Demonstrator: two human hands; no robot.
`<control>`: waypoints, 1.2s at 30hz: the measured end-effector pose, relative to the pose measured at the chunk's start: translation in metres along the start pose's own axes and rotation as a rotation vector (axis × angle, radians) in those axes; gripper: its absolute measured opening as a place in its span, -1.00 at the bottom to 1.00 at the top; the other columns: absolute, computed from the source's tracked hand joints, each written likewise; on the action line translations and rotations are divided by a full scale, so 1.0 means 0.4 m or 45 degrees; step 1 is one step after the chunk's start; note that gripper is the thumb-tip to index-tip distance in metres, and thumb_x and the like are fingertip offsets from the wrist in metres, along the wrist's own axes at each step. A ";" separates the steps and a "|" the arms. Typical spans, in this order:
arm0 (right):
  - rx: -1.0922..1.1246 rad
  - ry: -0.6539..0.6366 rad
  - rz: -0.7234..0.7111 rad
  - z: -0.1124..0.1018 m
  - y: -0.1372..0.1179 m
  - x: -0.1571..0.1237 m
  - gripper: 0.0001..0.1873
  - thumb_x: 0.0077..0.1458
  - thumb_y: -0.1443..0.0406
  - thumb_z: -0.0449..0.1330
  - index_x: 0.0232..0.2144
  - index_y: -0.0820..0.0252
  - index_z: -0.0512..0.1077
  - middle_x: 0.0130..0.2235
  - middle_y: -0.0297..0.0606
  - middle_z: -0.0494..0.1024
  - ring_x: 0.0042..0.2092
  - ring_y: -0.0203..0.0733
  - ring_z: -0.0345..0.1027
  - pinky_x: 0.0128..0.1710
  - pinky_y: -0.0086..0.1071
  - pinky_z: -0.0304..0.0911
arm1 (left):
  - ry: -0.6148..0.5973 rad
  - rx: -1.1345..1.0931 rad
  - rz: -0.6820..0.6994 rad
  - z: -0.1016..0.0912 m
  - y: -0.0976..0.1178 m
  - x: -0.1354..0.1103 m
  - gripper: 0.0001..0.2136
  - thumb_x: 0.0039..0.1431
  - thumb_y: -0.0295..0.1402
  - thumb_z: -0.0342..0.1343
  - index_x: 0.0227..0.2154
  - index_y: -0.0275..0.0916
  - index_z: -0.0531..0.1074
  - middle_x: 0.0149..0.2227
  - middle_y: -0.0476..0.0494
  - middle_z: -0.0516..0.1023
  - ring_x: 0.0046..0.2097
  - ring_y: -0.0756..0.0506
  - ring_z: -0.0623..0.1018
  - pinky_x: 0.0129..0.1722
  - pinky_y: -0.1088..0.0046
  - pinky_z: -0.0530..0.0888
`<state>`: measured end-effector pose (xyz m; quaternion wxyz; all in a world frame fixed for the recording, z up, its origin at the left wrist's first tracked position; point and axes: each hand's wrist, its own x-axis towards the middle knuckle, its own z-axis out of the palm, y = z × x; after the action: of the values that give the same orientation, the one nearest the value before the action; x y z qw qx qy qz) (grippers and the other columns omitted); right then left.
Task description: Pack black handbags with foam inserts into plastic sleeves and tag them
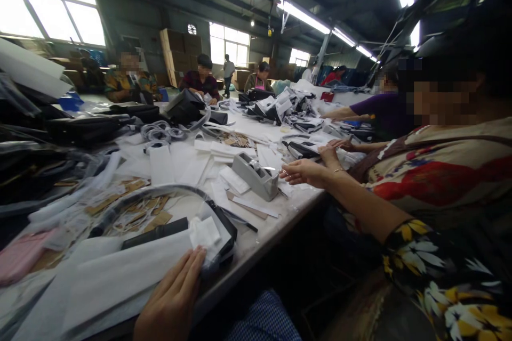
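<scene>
My left hand (pixel 172 293) lies with its fingers stretched out and together on white wrapping paper (pixel 132 272). Under and beside the paper is a black bag (pixel 229 232) with a long plastic-wrapped handle (pixel 160 192) arching behind it. A crumpled white wad (pixel 205 232) rests on the bag, just past my fingertips. My right hand (pixel 306 172), in a floral sleeve, reaches to the grey tape dispenser (pixel 256 178). Its fingers are closed in a pinch at the front of the dispenser, where a shiny strip of clear tape (pixel 270 169) shows.
A co-worker's hands (pixel 334 152) handle a black-and-white item close by on the right. Cardboard strips (pixel 248 205), brown tags (pixel 158 218) and a pink case (pixel 26 256) lie about. Black bags (pixel 80 128) are heaped at left. The table edge (pixel 276 242) runs along my side.
</scene>
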<state>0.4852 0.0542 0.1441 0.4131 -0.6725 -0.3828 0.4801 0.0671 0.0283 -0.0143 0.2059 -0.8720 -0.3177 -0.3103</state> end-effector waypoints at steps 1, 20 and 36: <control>0.013 0.019 -0.005 0.002 0.027 -0.005 -0.69 0.06 0.17 0.41 -0.31 0.35 0.56 -0.20 -0.04 0.65 -0.36 -0.30 0.52 -0.38 -0.51 0.50 | 0.003 0.001 0.009 0.002 -0.001 -0.002 -0.41 0.32 -0.53 -0.20 0.39 -0.19 -0.07 0.14 -0.01 0.52 0.08 -0.11 0.56 -0.01 0.37 0.48; -0.313 0.105 -0.454 0.054 0.206 -0.008 -0.63 -0.11 0.03 0.41 -0.42 0.24 0.60 -0.44 -0.26 0.61 -0.49 -0.33 0.39 -0.44 -0.46 0.32 | 0.003 -0.048 -0.036 0.006 0.008 -0.007 -0.61 0.40 -0.42 -0.19 0.18 -0.28 0.37 0.13 -0.05 0.53 0.10 -0.17 0.54 0.01 0.31 0.48; -1.802 -1.056 -1.232 0.538 -0.065 0.016 -0.86 0.17 0.19 0.25 -0.33 0.08 0.59 -0.35 -0.34 0.63 -0.34 -0.26 0.44 -0.40 -0.45 0.05 | -0.054 -0.274 -0.242 -0.028 0.038 0.027 -0.62 0.32 -0.58 -0.08 0.12 -0.28 0.44 0.12 -0.13 0.54 0.11 -0.19 0.54 0.07 0.25 0.54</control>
<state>0.2767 0.1101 0.1232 -0.1046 -0.3113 -0.9376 0.1141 0.0795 0.0160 -0.0014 0.0740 -0.8614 -0.3682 -0.3421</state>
